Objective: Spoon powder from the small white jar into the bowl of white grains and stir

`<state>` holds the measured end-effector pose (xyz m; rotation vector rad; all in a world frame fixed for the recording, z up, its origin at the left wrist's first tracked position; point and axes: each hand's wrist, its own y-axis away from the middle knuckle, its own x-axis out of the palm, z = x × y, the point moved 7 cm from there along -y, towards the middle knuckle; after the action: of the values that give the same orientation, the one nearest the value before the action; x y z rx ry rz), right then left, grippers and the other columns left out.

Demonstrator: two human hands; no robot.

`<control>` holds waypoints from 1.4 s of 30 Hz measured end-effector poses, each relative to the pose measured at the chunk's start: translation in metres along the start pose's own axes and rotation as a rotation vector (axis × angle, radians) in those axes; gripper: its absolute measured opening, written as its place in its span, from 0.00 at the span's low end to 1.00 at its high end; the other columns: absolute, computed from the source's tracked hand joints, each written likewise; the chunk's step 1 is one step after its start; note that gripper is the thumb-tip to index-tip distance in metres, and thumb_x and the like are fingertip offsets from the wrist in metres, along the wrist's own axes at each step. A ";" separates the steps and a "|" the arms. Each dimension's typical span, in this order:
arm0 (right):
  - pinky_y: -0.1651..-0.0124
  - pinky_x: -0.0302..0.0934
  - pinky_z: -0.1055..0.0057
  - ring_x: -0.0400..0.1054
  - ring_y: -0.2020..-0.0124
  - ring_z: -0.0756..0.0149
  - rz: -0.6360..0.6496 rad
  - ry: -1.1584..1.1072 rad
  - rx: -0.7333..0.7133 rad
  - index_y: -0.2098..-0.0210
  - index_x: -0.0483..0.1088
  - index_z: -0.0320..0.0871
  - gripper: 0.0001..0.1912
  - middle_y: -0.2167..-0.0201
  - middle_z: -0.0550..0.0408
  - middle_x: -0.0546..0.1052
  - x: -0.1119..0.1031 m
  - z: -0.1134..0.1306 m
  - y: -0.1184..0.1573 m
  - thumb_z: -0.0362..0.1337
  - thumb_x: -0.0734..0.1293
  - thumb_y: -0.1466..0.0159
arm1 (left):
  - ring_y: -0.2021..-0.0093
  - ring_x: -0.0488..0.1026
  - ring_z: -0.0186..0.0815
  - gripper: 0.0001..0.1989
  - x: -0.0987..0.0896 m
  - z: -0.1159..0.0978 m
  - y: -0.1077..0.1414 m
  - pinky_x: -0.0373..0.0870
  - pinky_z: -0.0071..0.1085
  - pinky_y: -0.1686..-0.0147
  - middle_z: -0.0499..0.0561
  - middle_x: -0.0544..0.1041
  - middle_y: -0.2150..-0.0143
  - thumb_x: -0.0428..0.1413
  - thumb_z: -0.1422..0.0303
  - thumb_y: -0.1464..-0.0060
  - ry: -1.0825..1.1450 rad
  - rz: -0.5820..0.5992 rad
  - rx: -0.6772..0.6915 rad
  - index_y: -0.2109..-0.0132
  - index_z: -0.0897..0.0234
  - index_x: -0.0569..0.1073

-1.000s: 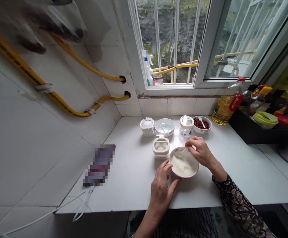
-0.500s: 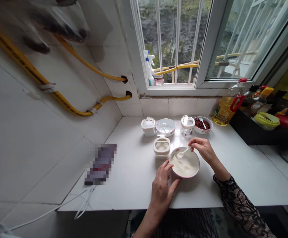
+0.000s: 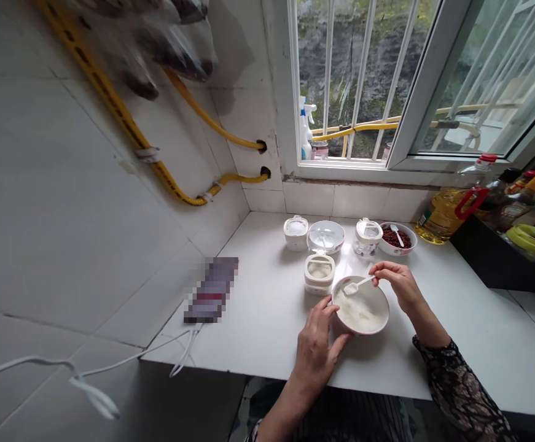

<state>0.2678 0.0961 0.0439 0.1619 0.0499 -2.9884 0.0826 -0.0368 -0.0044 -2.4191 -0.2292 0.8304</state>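
A white bowl (image 3: 363,324) holding a whitish, powdery-looking substance (image 3: 357,312) stands on the counter in front of me. My left hand (image 3: 320,337) grips its left side, fingers on the rim and thumb low at the front. Pinched by its handle in my right hand (image 3: 398,282) is a small white spoon (image 3: 352,287), its end over the bowl's far left part and carrying some white stuff. Just behind the bowl to the left, a lidded jar (image 3: 319,276) stands with its lid raised, pale contents inside.
Along the back stand a jar with white contents (image 3: 295,233), a bowl (image 3: 326,236), a clear jar (image 3: 367,238) and a bowl of dark red bits (image 3: 397,239) with a spoon. An oil bottle (image 3: 446,212) and black box (image 3: 474,258) are right. A blurred-out dark object (image 3: 212,290) lies left with a cable (image 3: 184,350).
My view has swung left, so everything appears farther right. Both hands keep their holds on the bowl and the spoon; the spoon stays over the bowl.
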 end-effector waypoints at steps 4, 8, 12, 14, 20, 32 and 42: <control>0.61 0.62 0.62 0.66 0.76 0.62 -0.012 -0.058 0.026 0.78 0.76 0.44 0.06 0.84 0.56 0.72 -0.001 -0.003 -0.002 0.39 0.70 0.52 | 0.43 0.74 0.48 0.24 -0.001 0.000 0.000 0.81 0.41 0.57 0.61 0.72 0.39 0.60 0.74 0.42 0.002 -0.003 0.007 0.41 0.58 0.64; 0.58 0.63 0.62 0.68 0.74 0.62 -0.057 -0.111 -0.009 0.74 0.77 0.43 0.07 0.82 0.56 0.74 0.005 0.005 -0.002 0.40 0.71 0.51 | 0.43 0.75 0.48 0.24 -0.002 -0.001 -0.001 0.81 0.40 0.58 0.60 0.72 0.40 0.59 0.73 0.42 -0.003 -0.002 0.003 0.41 0.58 0.64; 0.56 0.64 0.62 0.72 0.68 0.60 -0.081 -0.012 -0.215 0.67 0.76 0.44 0.08 0.75 0.54 0.79 0.024 0.027 0.004 0.41 0.69 0.41 | 0.43 0.75 0.48 0.22 -0.002 -0.002 -0.001 0.81 0.40 0.58 0.60 0.72 0.40 0.59 0.72 0.42 -0.003 -0.005 0.010 0.42 0.58 0.64; 0.55 0.64 0.61 0.73 0.65 0.59 -0.098 0.136 -0.386 0.64 0.76 0.45 0.07 0.70 0.52 0.81 0.035 0.040 0.010 0.40 0.67 0.36 | 0.44 0.75 0.48 0.23 -0.002 -0.002 -0.001 0.81 0.40 0.58 0.61 0.72 0.40 0.60 0.72 0.41 -0.002 -0.007 0.015 0.41 0.58 0.64; 0.50 0.59 0.57 0.74 0.60 0.58 -0.009 0.633 -0.950 0.62 0.76 0.47 0.12 0.69 0.53 0.83 0.069 0.060 0.035 0.29 0.62 0.31 | 0.43 0.74 0.48 0.22 -0.002 -0.001 0.000 0.81 0.41 0.57 0.61 0.71 0.40 0.59 0.71 0.40 0.010 -0.017 0.015 0.41 0.58 0.64; 0.58 0.60 0.62 0.69 0.69 0.60 -0.040 0.602 -0.567 0.71 0.72 0.46 0.10 0.76 0.56 0.75 0.010 0.045 0.023 0.31 0.61 0.38 | 0.42 0.73 0.48 0.23 -0.003 0.000 0.001 0.81 0.40 0.57 0.61 0.71 0.39 0.59 0.72 0.40 0.019 0.000 -0.001 0.40 0.58 0.64; 0.54 0.57 0.62 0.69 0.68 0.61 0.061 0.760 -0.559 0.73 0.71 0.45 0.11 0.74 0.54 0.76 0.030 0.033 0.023 0.28 0.60 0.41 | 0.45 0.75 0.45 0.20 -0.004 -0.001 0.000 0.80 0.35 0.62 0.60 0.70 0.39 0.57 0.71 0.38 0.045 -0.010 -0.005 0.41 0.58 0.64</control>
<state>0.2382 0.0676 0.0727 1.1592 0.9098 -2.5370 0.0804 -0.0388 -0.0021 -2.4366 -0.2265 0.7710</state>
